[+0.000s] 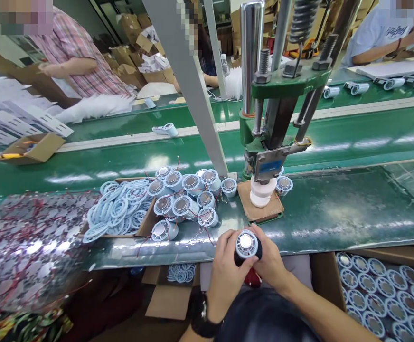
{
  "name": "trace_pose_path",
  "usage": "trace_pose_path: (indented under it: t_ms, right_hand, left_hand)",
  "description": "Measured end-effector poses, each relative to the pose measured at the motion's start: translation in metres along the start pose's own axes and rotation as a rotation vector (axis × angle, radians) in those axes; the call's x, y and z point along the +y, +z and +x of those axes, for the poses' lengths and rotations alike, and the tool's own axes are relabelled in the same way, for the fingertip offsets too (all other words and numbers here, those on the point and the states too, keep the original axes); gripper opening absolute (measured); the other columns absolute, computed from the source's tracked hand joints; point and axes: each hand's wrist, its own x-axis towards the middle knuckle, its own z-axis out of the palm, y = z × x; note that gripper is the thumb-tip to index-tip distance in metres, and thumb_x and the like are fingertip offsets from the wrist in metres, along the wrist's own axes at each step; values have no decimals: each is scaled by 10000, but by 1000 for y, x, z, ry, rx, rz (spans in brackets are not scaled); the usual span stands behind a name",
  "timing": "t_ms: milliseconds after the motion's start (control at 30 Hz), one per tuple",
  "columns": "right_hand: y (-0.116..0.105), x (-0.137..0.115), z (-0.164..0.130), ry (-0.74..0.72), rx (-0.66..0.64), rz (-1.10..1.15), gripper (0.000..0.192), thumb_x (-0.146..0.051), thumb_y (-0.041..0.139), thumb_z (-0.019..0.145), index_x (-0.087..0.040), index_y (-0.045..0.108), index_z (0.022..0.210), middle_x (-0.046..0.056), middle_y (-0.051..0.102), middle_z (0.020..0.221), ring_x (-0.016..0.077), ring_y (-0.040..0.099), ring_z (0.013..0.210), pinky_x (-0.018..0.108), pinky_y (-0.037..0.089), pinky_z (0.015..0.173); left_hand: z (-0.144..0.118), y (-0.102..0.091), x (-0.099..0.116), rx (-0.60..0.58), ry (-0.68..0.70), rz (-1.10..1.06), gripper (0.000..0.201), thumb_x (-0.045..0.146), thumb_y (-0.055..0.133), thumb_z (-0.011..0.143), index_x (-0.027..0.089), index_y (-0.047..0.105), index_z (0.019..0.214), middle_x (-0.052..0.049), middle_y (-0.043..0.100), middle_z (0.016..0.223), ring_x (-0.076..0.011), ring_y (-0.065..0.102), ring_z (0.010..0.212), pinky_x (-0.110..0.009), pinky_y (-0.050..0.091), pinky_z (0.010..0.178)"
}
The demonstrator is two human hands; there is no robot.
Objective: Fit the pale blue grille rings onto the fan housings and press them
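Note:
Both hands hold one round motor housing (246,243) just in front of the bench edge. Its top is a light-blue spoked ring around a silver disc, and its side looks dark. My left hand (224,259) is closed around the left side, thumb near the front rim. On the right side, my right hand (269,259) grips it with fingers partly hidden behind. Something red (252,278) shows below the hands. Beyond them stands a green hand press (269,159), its white round head (263,190) above a brown pad (244,194).
Similar light-blue housings (183,205) with thin wires cluster left of the press. Loose blue rings (121,204) fill a box beside wired metal parts (32,247). At lower right, a carton (324,275) holds rows of housings. Co-workers sit across the green conveyor (121,161).

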Motion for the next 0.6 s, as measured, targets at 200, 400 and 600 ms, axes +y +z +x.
trace_pose_path:
  t_ms: [200,400,600]
  right_hand:
    - [-1,4,-1,-3,24,29,867,-104,634,773,-201,282,1560,155,701,1284,277,721,1124,422,627,938]
    - [-1,3,1,-14,-23,42,876,-75,585,803,-197,229,1594,159,691,1307,273,704,1164,419,613,964]
    - [-25,-5,13,-64,-164,-1,690,-64,563,820,-168,475,1497,184,656,1356,295,668,1219,442,598,1000]
  left_hand:
    - [7,7,-8,-96,-2,-78,521,125,667,810,214,583,1317,-125,629,1291,-294,605,1219,-472,509,1043]
    - [-4,21,-15,-40,-12,-126,491,171,624,863,182,537,1346,-166,606,1361,-311,569,1286,-517,479,1076]
    - [-16,44,-17,80,-91,-182,507,265,576,902,143,518,1391,-195,621,1390,-320,592,1291,-524,493,1063]
